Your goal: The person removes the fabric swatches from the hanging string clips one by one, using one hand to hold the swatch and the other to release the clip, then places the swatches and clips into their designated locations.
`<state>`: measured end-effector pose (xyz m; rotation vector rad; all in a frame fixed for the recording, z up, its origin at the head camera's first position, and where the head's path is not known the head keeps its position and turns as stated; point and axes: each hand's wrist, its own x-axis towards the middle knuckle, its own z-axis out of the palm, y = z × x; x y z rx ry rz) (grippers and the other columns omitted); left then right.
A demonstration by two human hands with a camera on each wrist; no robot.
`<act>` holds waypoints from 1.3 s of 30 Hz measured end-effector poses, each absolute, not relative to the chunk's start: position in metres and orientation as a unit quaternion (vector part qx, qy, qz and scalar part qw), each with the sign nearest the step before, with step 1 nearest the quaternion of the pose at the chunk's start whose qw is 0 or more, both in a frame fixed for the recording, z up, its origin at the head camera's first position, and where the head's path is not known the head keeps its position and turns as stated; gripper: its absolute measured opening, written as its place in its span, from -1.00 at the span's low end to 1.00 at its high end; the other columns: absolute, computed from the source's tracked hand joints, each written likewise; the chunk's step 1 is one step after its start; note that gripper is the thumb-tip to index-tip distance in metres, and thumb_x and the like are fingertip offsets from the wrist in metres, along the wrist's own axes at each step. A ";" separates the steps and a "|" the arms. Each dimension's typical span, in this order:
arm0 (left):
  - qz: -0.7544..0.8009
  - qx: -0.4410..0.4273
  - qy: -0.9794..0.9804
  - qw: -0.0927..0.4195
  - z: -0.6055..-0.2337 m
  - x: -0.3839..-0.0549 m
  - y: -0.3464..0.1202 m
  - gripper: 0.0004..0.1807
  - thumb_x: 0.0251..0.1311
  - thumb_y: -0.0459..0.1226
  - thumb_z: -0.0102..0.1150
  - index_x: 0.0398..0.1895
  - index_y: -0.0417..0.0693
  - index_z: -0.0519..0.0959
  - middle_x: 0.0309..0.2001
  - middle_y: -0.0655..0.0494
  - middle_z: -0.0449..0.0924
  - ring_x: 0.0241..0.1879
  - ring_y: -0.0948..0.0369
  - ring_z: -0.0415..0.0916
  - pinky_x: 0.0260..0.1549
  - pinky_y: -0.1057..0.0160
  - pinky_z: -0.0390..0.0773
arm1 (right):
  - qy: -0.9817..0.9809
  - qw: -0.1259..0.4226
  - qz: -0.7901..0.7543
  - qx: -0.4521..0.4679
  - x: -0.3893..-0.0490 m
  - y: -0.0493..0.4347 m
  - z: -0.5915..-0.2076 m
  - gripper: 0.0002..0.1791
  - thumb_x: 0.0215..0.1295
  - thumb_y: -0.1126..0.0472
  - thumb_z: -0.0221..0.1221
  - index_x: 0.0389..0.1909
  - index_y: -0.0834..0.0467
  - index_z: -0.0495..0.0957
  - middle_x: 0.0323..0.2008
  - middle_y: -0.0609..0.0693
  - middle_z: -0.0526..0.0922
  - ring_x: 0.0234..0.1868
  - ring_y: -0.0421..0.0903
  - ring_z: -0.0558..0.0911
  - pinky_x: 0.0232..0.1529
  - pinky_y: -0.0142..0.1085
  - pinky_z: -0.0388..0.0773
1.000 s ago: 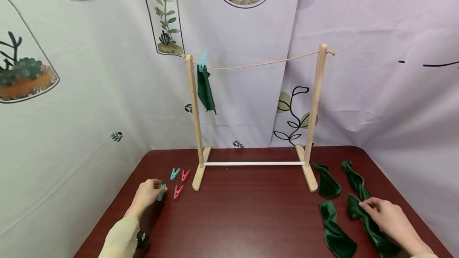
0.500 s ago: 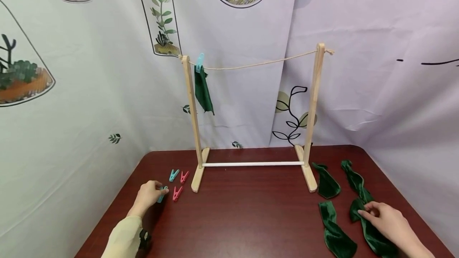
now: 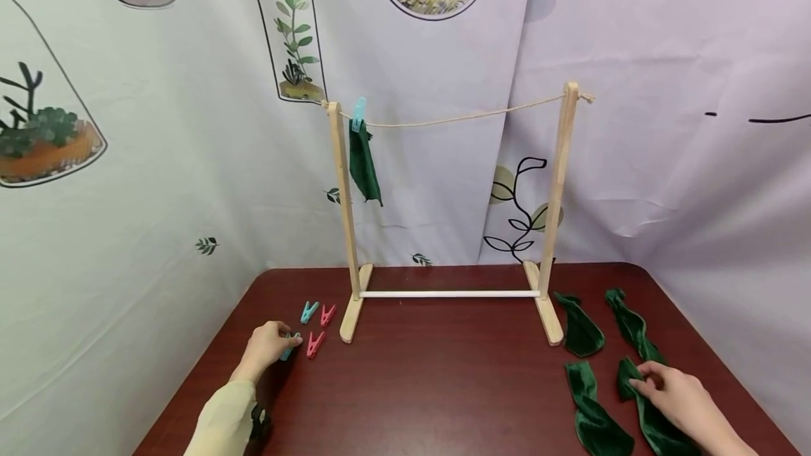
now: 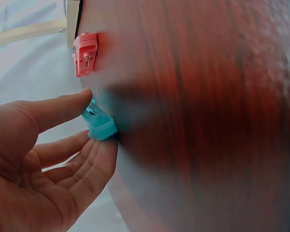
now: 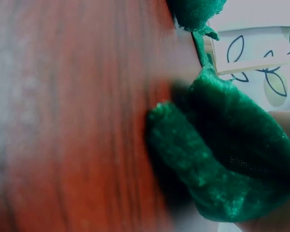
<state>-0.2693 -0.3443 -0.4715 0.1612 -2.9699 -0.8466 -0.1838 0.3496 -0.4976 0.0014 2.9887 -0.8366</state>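
My left hand is low over the left side of the table, pinching a light blue clothespin between thumb and fingers. Beside it lie another light blue clothespin and two red clothespins. On the right, my right hand pinches the upper end of a dark green velvet strip; in the right wrist view this velvet bulges up in a fold and hides the fingertips. Other green strips lie close by, one beyond the hand and two to its left.
A wooden rack stands at the back of the dark red table, with a string between its posts. Near the left post a green cloth hangs from the string by a light blue clothespin. A printed curtain is behind.
My left hand has shifted slightly right with the clothespin. My right hand has pinched up the end of the velvet strip, which is now more bunched and folded.
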 end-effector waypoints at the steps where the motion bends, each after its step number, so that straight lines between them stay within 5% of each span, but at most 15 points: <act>1: -0.274 0.053 -0.960 0.025 -0.472 -0.269 -0.344 -0.56 0.20 -0.26 0.39 -0.05 -0.53 0.57 -0.25 -0.20 0.64 -0.35 0.06 0.55 -0.35 0.01 0.63 | 0.963 0.020 -0.270 0.001 -0.184 0.350 -0.498 -0.63 0.40 0.04 0.24 -0.12 0.33 0.59 -0.48 -0.13 0.46 -0.60 -0.20 0.30 -0.54 -0.33 0.20; 39: -0.290 0.052 -0.955 0.033 -0.477 -0.273 -0.341 -0.59 0.18 -0.29 0.40 -0.11 -0.51 0.54 -0.32 -0.15 0.59 -0.41 0.08 0.46 -0.38 0.05 0.57 | 0.964 0.030 -0.265 -0.001 -0.187 0.350 -0.497 -0.64 0.36 0.04 0.27 -0.13 0.29 0.56 -0.50 -0.11 0.42 -0.60 -0.20 0.28 -0.52 -0.33 0.20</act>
